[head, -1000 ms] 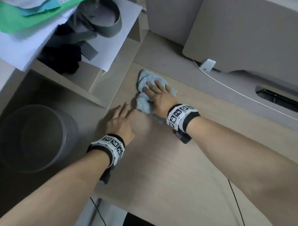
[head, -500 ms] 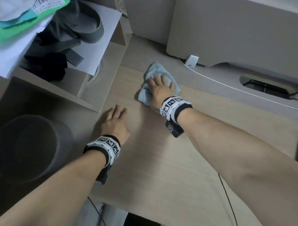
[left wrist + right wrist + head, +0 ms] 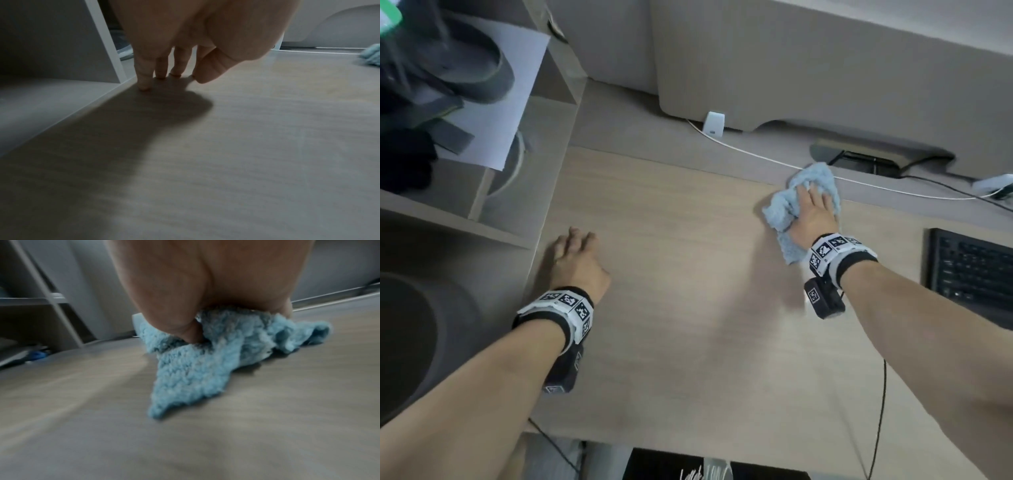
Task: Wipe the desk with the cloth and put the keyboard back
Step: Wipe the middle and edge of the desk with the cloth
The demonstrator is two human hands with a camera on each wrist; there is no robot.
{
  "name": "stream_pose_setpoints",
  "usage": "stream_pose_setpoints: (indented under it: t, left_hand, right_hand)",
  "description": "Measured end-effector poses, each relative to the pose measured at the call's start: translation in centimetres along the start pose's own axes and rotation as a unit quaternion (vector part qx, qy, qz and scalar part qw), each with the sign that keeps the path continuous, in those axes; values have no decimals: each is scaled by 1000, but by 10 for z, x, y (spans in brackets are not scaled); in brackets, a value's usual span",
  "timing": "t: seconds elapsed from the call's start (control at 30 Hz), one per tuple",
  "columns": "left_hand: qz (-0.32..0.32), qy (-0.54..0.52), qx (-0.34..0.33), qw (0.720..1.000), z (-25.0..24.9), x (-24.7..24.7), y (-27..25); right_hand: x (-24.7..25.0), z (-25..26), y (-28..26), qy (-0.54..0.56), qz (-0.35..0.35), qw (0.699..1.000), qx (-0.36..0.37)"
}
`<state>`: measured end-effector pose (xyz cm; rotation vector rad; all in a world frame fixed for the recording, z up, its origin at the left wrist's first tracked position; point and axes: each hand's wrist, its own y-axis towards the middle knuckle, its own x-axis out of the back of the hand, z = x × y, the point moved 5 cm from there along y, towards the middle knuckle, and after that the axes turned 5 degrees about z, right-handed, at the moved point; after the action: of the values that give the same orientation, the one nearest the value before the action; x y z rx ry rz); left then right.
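The desk [image 3: 688, 308] lies broad in front of me, its long axis running left to right. The black keyboard [image 3: 972, 274] sits at its right edge, just right of my right hand [image 3: 812, 216], so I judge that hand the nearer one for putting it back. That hand presses the crumpled blue cloth [image 3: 784, 209] down at the far side, thumb dug into a fold. My left hand [image 3: 575, 260] rests well apart, fingertips on bare wood by the left shelf unit [image 3: 482, 219], holding nothing.
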<state>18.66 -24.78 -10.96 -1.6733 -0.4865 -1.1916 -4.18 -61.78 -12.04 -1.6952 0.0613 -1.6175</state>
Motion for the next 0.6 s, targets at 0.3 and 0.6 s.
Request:
stream_pose_setpoints:
  t: [0.3,0.6]
  left_hand:
    - [-1,-11,9,1000,3,-5,0]
    - [0,-31,-4,1000,9,3,-4]
  right_hand:
    - [-5,44,3,-6,18,1000,-17]
    - [-64,241,-65,-131,72,933,326]
